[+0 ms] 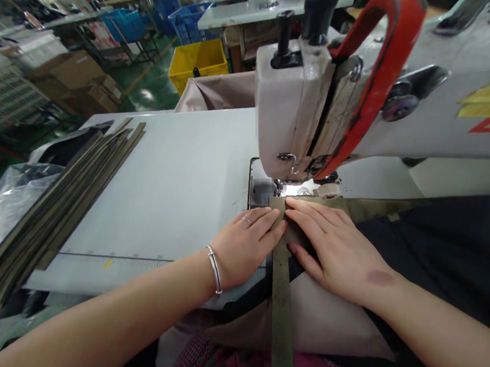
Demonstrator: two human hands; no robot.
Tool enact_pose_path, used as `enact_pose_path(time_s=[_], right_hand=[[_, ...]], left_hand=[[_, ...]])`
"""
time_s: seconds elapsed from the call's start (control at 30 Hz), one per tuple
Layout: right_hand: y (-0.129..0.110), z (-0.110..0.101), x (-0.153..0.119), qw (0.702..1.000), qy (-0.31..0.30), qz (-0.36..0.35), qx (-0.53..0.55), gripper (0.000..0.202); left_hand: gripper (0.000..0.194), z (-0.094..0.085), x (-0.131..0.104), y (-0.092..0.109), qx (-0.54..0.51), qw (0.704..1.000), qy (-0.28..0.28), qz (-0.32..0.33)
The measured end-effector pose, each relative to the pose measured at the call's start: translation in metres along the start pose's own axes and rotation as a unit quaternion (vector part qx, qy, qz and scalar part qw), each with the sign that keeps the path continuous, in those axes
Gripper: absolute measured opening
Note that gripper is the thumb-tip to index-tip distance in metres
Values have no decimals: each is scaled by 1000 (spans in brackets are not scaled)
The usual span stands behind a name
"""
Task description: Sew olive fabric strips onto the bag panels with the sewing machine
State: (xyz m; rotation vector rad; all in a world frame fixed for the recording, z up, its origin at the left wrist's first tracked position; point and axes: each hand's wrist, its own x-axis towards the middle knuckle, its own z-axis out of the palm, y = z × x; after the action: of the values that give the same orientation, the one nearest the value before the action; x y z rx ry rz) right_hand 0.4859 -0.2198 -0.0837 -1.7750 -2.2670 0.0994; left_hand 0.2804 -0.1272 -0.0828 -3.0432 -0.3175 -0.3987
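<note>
An olive fabric strip (pixel 283 305) hangs from the sewing machine's needle area down over the table edge toward my lap. My left hand (pixel 240 245), with a ring and a silver bangle, has its bent fingers closed on the strip's upper end. Beside it, my right hand (pixel 337 247) lies flat, fingers stretched out over the olive band and the dark garment (pixel 444 239). Both hands' fingertips are just in front of the sewing machine (pixel 280 113). The garment spreads to the right, and its beige lining (pixel 327 320) shows below my right hand.
A bundle of olive strips (pixel 96 189) lies on the left of the white sewing table (pixel 178 172), by clear plastic (pixel 2 198). A red lever guard (pixel 376 75) runs down the machine head. Behind stand a yellow crate (pixel 199 61) and cardboard boxes (pixel 79 80).
</note>
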Motion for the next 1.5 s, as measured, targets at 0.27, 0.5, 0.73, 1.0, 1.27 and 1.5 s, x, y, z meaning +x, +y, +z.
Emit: enact_pose_path(time_s=[0.27, 0.5, 0.73, 1.0, 1.27, 1.5], right_hand=[[2, 0, -1, 1000, 2, -5, -6, 48], [10, 0, 8, 1000, 6, -12, -1, 48], [12, 0, 12, 999, 18, -24, 17, 45], [15, 0, 15, 999, 13, -28, 21, 46], [18, 1, 15, 999, 16, -31, 15, 46], [20, 4, 18, 999, 27, -40, 17, 45]], left_hand=[[37, 2, 2, -2, -6, 1000, 3, 0], [35, 6, 9, -8, 9, 1000, 10, -6], [34, 6, 10, -8, 1, 1000, 10, -15], [33, 8, 12, -8, 5, 1000, 8, -16], [35, 13, 14, -12, -6, 1000, 5, -12], [34, 17, 15, -13, -14, 1000, 11, -17]])
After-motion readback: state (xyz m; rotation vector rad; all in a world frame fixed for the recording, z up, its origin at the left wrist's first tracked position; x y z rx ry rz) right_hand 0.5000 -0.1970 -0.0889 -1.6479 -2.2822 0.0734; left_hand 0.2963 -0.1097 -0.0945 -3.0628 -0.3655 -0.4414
